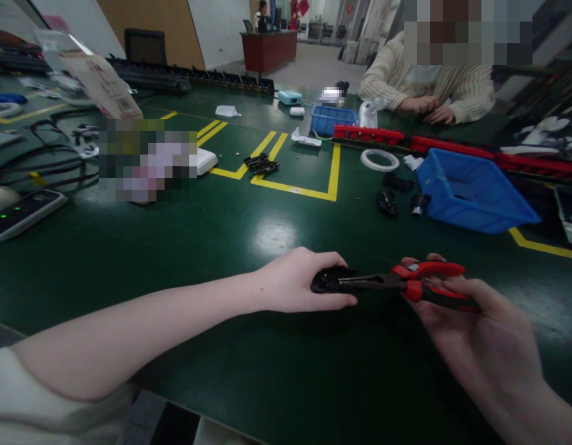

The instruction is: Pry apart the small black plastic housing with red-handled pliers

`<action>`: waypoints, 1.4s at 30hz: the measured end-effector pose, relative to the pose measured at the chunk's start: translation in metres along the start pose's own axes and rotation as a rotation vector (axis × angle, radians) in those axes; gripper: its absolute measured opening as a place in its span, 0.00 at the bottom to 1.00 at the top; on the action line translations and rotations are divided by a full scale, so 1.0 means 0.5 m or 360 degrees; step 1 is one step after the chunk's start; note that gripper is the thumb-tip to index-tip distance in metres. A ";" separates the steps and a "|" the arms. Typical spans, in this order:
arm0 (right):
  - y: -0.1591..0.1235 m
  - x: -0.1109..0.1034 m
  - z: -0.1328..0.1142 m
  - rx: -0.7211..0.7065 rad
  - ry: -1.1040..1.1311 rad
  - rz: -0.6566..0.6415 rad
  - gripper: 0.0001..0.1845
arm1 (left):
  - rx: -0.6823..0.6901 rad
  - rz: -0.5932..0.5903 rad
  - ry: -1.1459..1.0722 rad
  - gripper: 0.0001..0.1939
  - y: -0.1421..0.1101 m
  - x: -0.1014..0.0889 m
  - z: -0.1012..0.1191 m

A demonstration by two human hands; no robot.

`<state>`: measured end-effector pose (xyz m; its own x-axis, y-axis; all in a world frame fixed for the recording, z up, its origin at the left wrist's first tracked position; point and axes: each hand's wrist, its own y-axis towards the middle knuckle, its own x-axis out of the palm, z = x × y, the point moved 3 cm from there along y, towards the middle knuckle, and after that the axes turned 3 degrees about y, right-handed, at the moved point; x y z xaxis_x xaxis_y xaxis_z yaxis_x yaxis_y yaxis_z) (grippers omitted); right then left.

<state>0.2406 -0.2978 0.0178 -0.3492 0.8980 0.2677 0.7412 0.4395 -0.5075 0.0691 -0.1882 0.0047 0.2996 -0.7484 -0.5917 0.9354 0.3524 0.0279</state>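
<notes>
Between the thumb and fingers of my left hand (297, 281) is a small black plastic part (329, 280), gripped just above the green tabletop. My right hand (485, 321) is wrapped round red-and-black handled needle-nose pliers (418, 284). The pliers' long jaws point left and their tips meet the black part; whether they pinch a piece of it I cannot tell. Further off, to the upper right of the hands, lie loose black parts (386, 202) and a black cylindrical piece with a shiny end (419, 204).
A blue bin (475, 198) stands on the right, near a white tape roll (379, 160) and long red strips (457, 148). Black pieces (261, 164) lie by yellow tape lines. At left are a white device (26, 213) and cables. Across the table sits another person (429, 86).
</notes>
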 end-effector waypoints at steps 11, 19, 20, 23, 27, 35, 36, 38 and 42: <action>0.015 -0.001 -0.009 -0.0075 -0.0004 -0.0005 0.15 | 0.0021 -0.0033 -0.0034 0.18 0.001 -0.004 0.000; 0.010 -0.004 0.008 -0.0017 -0.0039 -0.0084 0.13 | 0.0008 -0.0057 0.0201 0.19 0.005 0.000 0.001; 0.009 -0.004 0.009 -0.0018 -0.0036 -0.0104 0.12 | 0.0014 -0.0055 0.0238 0.20 0.005 0.001 0.001; 0.008 -0.003 0.011 0.0006 -0.0046 -0.0114 0.12 | 0.0021 -0.0057 0.0279 0.19 0.005 0.002 0.002; 0.013 -0.001 0.005 0.0016 -0.0041 -0.0040 0.13 | 0.0011 -0.0060 0.0247 0.19 0.002 0.001 0.000; 0.020 0.001 0.002 -0.0037 -0.0087 -0.0080 0.14 | -0.0012 -0.0074 0.0213 0.19 0.005 0.000 0.001; 0.019 0.000 0.002 -0.0029 -0.0095 -0.0083 0.15 | -0.0008 -0.0079 0.0233 0.19 0.005 0.000 0.002; 0.018 0.000 0.002 -0.0022 -0.0099 -0.0099 0.14 | 0.0006 -0.0088 0.0246 0.20 0.005 0.000 0.004; 0.020 0.000 0.000 -0.0051 -0.0095 -0.0092 0.14 | 0.0000 -0.0089 0.0185 0.20 0.004 -0.002 0.003</action>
<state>0.2481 -0.2936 0.0129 -0.4251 0.8711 0.2460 0.7362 0.4909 -0.4659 0.0712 -0.1876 0.0063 0.2232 -0.6967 -0.6817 0.9501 0.3118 -0.0076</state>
